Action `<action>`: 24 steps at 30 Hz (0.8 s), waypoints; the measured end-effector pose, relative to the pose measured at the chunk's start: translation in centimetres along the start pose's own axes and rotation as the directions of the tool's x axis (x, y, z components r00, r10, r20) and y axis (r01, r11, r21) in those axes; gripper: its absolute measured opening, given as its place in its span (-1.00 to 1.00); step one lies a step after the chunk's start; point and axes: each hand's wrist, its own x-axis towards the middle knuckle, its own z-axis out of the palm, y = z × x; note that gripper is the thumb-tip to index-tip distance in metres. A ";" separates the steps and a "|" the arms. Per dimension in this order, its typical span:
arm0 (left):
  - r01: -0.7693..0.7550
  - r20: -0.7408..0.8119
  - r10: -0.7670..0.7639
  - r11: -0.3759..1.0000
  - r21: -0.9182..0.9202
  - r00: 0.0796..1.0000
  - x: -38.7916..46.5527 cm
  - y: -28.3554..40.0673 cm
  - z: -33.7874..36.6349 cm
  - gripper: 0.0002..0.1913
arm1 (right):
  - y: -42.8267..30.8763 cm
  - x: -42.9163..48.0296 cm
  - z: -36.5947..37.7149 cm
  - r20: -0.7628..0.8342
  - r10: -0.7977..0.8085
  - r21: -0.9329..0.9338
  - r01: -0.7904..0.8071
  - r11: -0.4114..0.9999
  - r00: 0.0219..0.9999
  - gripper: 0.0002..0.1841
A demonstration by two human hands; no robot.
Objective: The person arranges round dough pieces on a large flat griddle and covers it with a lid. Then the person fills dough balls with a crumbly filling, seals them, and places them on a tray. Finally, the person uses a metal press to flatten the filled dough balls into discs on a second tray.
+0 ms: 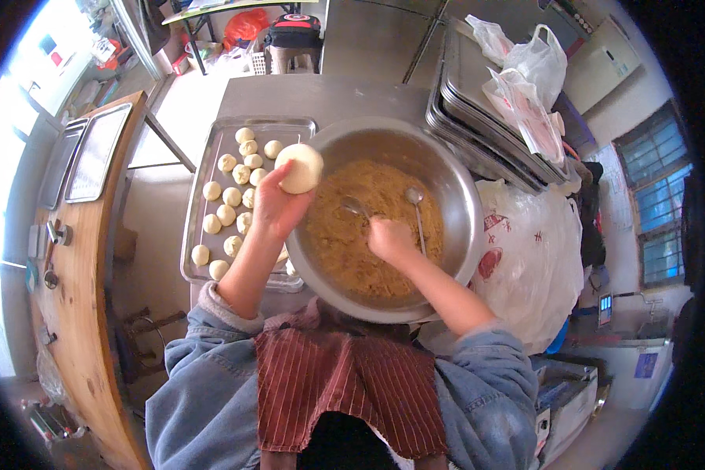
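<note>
A flattened round of pale dough (301, 168) rests in my left hand (277, 205), held up over the tray beside the bowl's left rim. My right hand (392, 239) grips a metal spoon (354, 205), its head down at the brown crumbly filling (358, 258). That filling lies in a wide stainless steel bowl (469, 235). A second metal spoon (414, 195) leans in the filling, to the right of my right hand. Several dough balls (231, 197) sit on a metal tray (201, 176) left of the bowl; my left hand and forearm hide part of it.
Stacked metal trays (464, 76) with plastic bags (534, 64) on top stand at the back right of the steel table (329, 97). A large printed plastic bag (531, 264) lies right of the bowl. Further left, a wooden counter (82, 282) holds more metal trays (100, 153).
</note>
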 end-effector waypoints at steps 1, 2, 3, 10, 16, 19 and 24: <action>0.044 0.091 -0.046 0.999 0.025 0.995 0.8 -0.6 0.0 -0.54 | -1.1 1.1 0.5 0.033 -0.045 -0.029 0.046 0.999 0.998 -0.89; 0.056 0.079 -0.061 0.997 0.060 0.995 1.6 -1.3 -0.2 -0.53 | -2.0 2.0 1.1 0.058 -0.096 -0.062 0.100 0.993 0.994 -0.88; 0.081 0.079 -0.088 0.992 0.092 0.993 2.3 -2.0 -0.4 -0.52 | -2.3 2.4 1.3 0.068 -0.152 -0.093 0.158 0.983 0.986 -0.86; 0.077 -0.110 -0.060 0.984 0.158 0.992 5.8 -5.6 -2.6 -0.57 | -2.0 0.6 1.4 0.147 -0.029 0.191 0.000 0.982 0.989 -0.84; 0.062 -0.242 -0.032 0.991 0.118 0.970 7.6 -6.3 -4.2 -0.60 | -2.8 1.4 3.7 0.404 0.001 0.535 -0.237 0.811 0.915 -0.80; 0.058 -0.233 -0.009 0.977 0.205 0.973 7.7 -6.0 -4.8 -0.62 | -1.9 1.9 4.7 0.619 -0.031 0.707 -0.539 0.458 0.785 -0.79; -0.047 -0.271 0.133 0.952 0.301 0.953 7.8 -5.9 -5.0 -0.65 | -0.5 2.1 3.9 0.675 -0.138 0.725 -0.616 0.307 0.725 -0.78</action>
